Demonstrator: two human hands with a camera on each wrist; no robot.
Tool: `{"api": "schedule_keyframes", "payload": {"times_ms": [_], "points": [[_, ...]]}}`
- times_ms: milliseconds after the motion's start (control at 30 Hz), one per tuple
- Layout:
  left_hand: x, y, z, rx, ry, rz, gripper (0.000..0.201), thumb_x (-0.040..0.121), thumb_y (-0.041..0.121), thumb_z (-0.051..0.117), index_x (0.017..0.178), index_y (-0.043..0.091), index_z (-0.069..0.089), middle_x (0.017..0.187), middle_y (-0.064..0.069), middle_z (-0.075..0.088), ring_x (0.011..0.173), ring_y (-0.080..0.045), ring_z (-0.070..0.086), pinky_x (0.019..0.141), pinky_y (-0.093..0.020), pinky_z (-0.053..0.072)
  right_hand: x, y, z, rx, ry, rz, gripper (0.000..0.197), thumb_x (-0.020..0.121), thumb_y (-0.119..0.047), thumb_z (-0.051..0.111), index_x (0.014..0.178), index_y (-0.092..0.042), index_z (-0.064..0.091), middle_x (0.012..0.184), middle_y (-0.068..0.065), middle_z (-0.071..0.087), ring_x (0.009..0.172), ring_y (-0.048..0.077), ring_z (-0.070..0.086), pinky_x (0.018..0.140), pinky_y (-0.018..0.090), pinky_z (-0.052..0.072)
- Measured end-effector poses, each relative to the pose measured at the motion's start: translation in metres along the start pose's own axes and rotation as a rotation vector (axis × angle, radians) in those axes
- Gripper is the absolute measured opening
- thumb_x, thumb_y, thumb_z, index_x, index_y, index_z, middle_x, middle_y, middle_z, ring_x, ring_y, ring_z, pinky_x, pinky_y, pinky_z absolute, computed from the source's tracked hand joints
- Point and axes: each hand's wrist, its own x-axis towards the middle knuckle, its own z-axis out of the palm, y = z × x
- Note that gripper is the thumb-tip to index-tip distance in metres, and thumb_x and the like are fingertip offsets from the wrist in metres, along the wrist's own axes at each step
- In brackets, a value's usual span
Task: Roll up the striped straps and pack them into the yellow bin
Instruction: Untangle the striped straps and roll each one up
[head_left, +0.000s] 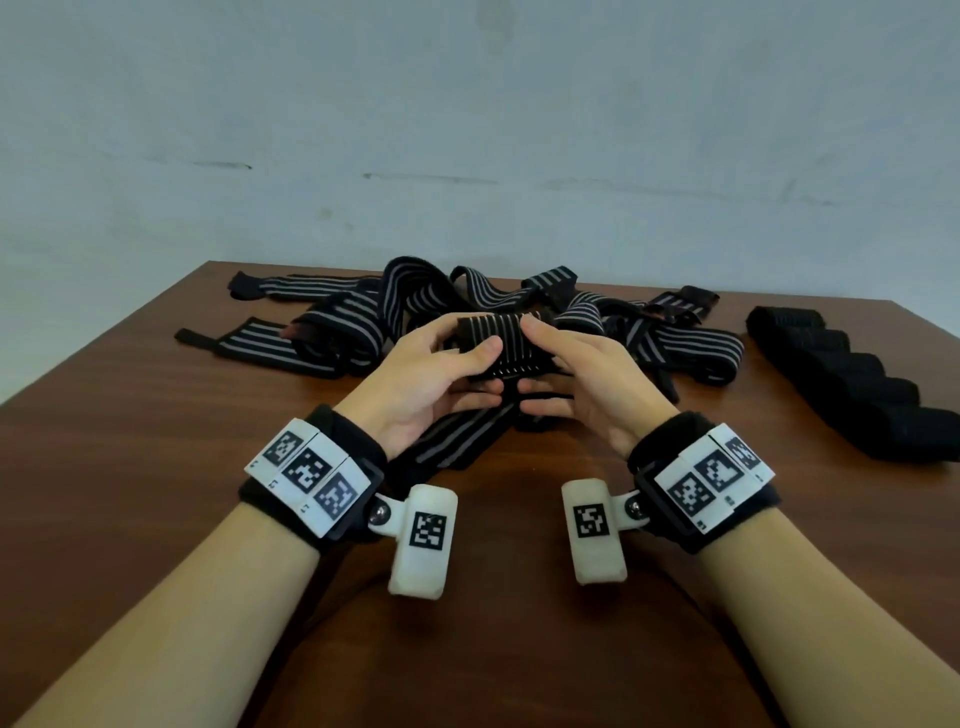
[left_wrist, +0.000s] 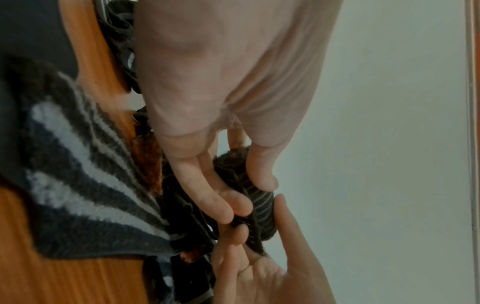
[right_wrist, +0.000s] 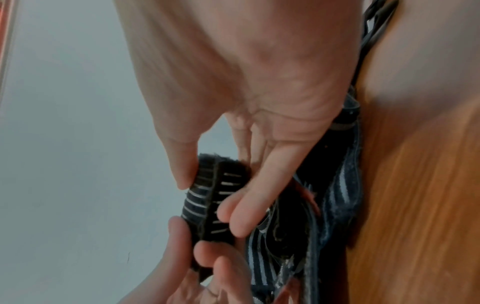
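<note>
Left hand: I had my left hand (head_left: 426, 374) at about 9 o'clock of the roll, its grip curled round that end, thumb over the top and fingers under.
Roll in hand: the striped roll (head_left: 511, 345) sat lifted just above the worktop (head_left: 156, 467), wound nearly to its end, with a tail of strap (head_left: 457, 441) trailing down toward 6 o'clock.
Right hand: my right hand (head_left: 576, 384) held the 3 o'clock end, grip pinching it between thumb and fingers.
Done so far: I judged this strap almost rolled; at 3 o'clock of the worktop lay a row of dark rolls (head_left: 852, 384), which may have been finished ones, though I could not make out stripes on them.
Left to do: the pile of loose straps (head_left: 395, 306) at 12 o'clock lay unrolled and tangled, several of them, so by my reckoning most of the rolling remained and none of the packing showed as done.
Yellow bin: I saw it in no view, so I could not tell where it stood.
Head view only: it alone gave me the whole worktop, the pile, the row of rolls and both wrists.
Left wrist view only: it showed the roll (left_wrist: 255, 207) from its end, my left fingertips (left_wrist: 221, 207) tucked beneath it, and a loose striped strap (left_wrist: 85, 185) close below.
Right wrist view only: it showed the stitched seam across the roll (right_wrist: 207, 205), with my right thumb on one side and fingers (right_wrist: 244, 207) on the other.
</note>
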Motion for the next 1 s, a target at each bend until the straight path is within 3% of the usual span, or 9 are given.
{"api": "schedule_keyframes", "payload": {"times_ms": [167,333,400,500,633,767,900,1000], "points": [[0.001,0.001,0.001,0.019,0.027,-0.022,0.029,0.091,0.011,0.076,0.120,0.009,0.071,0.102,-0.010,0.075,0.077,-0.018,0.073,0.073,-0.032,0.064,0.001,0.001,-0.002,0.069,-0.014,-0.040,0.015,0.098,-0.022,0.068,0.103,-0.010,0.076,0.093,0.004,0.077,0.082,0.018,0.073,0.071,0.033,0.061],[-0.002,0.008,0.002,0.094,-0.011,-0.129,0.033,0.096,0.042,0.069,0.115,0.016,0.074,0.093,-0.009,0.077,0.071,-0.019,0.070,0.076,-0.037,0.064,0.001,0.002,-0.003,0.061,-0.009,-0.071,0.020,0.097,-0.015,0.068,0.114,-0.005,0.074,0.102,0.009,0.077,0.087,0.020,0.074,0.076,0.034,0.062],[-0.001,0.008,0.002,0.088,0.015,-0.083,0.033,0.099,0.041,0.066,0.113,0.012,0.074,0.087,-0.008,0.076,0.067,-0.017,0.069,0.073,-0.033,0.064,0.002,0.001,-0.002,0.076,-0.013,-0.066,0.023,0.097,-0.014,0.067,0.117,-0.003,0.072,0.105,0.011,0.076,0.090,0.021,0.074,0.077,0.035,0.062],[0.001,0.004,0.000,0.088,0.049,-0.033,0.026,0.101,0.030,0.065,0.110,0.007,0.073,0.083,-0.005,0.078,0.069,-0.015,0.072,0.071,-0.028,0.064,0.003,0.002,-0.003,0.096,-0.021,-0.063,0.022,0.097,-0.016,0.068,0.116,-0.004,0.072,0.108,0.011,0.075,0.091,0.021,0.074,0.076,0.035,0.062],[0.002,0.000,-0.002,0.101,0.068,-0.025,0.026,0.101,0.025,0.065,0.114,0.004,0.072,0.090,-0.007,0.080,0.077,-0.017,0.077,0.075,-0.027,0.065,0.005,0.005,-0.004,0.051,-0.006,-0.086,0.025,0.097,-0.020,0.069,0.116,-0.005,0.072,0.104,0.009,0.078,0.088,0.018,0.075,0.073,0.030,0.062],[-0.003,0.001,0.006,0.166,0.089,-0.023,0.029,0.102,0.032,0.063,0.110,0.006,0.072,0.084,-0.007,0.079,0.072,-0.015,0.075,0.072,-0.028,0.064,0.001,0.000,-0.003,-0.010,0.050,-0.124,0.024,0.096,-0.017,0.070,0.116,-0.003,0.072,0.100,0.010,0.078,0.082,0.018,0.076,0.069,0.026,0.062],[0.000,0.016,0.030,0.239,0.101,0.032,0.036,0.096,0.047,0.068,0.111,0.016,0.078,0.106,-0.001,0.080,0.099,-0.018,0.075,0.079,-0.032,0.064,-0.010,-0.028,-0.016,-0.022,0.114,-0.138,0.029,0.095,-0.024,0.073,0.117,-0.006,0.072,0.107,0.011,0.077,0.082,0.019,0.077,0.068,0.028,0.062],[0.005,0.026,0.064,0.220,0.068,0.084,0.033,0.095,0.043,0.072,0.108,0.014,0.080,0.103,0.001,0.081,0.097,-0.016,0.075,0.087,-0.033,0.062,-0.026,-0.046,-0.044,-0.024,0.168,-0.165,0.035,0.093,-0.030,0.074,0.120,-0.007,0.071,0.112,0.011,0.076,0.089,0.022,0.077,0.069,0.030,0.062]]}}
